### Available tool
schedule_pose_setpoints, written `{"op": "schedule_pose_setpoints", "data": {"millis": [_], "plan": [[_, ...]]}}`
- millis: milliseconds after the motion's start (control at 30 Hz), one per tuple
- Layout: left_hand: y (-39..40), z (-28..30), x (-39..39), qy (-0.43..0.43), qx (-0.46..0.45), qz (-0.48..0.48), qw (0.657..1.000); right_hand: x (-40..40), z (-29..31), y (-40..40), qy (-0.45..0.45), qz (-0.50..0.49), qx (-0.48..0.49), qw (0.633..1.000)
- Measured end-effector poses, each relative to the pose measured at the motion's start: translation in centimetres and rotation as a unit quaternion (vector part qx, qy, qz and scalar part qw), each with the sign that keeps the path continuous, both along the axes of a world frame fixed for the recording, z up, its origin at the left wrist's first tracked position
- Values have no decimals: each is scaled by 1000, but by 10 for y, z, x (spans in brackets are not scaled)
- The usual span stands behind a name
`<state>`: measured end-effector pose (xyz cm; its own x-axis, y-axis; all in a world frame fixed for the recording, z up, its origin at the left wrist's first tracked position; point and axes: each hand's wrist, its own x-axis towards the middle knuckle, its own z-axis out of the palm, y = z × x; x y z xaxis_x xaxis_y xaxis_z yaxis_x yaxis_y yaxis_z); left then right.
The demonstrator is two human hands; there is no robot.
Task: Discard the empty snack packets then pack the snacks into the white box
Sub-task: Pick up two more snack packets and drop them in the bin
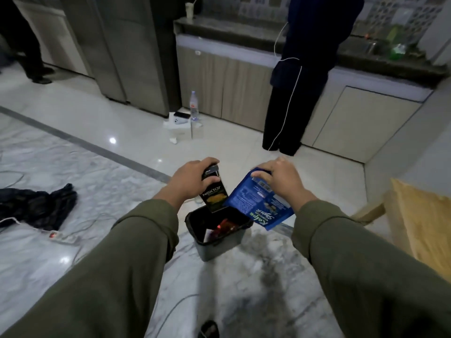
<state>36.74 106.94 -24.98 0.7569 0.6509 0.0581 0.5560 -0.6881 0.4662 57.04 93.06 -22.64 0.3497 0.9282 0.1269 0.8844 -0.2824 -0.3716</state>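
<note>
My left hand (192, 178) grips a black Nextar snack packet (214, 196) by its top end, and the packet hangs over a small grey bin (217, 245) on the floor. My right hand (280, 176) pinches the upper edge of a blue Kalpa packet (258, 203), which hangs tilted over the bin's right rim. Inside the bin lie red and white wrappers (222, 229). The white box is not in view.
A person in dark clothes (297, 76) stands at the kitchen counter (244, 28) ahead. A water bottle (194, 106) and phones (179, 118) sit on the floor by the cabinets. Dark cloth (39, 206) and a power strip (61, 237) lie left. A yellow cushion (424, 225) is right.
</note>
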Motion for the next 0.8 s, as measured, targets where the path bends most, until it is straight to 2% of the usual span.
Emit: {"op": "schedule_pose_setpoints", "data": {"millis": [267,400,633,800], "plan": [[75,-127,32,35,-54,38,997,43,-126,105,41,51,-63,996],[99,-212,46,32,-68,67,995,58,-206,145,39,86,-87,992],[112,-334,60,61,-87,82,991,68,-326,175,48,112,-125,985],[119,-388,69,72,-86,91,989,74,-377,190,58,117,-111,985]]}}
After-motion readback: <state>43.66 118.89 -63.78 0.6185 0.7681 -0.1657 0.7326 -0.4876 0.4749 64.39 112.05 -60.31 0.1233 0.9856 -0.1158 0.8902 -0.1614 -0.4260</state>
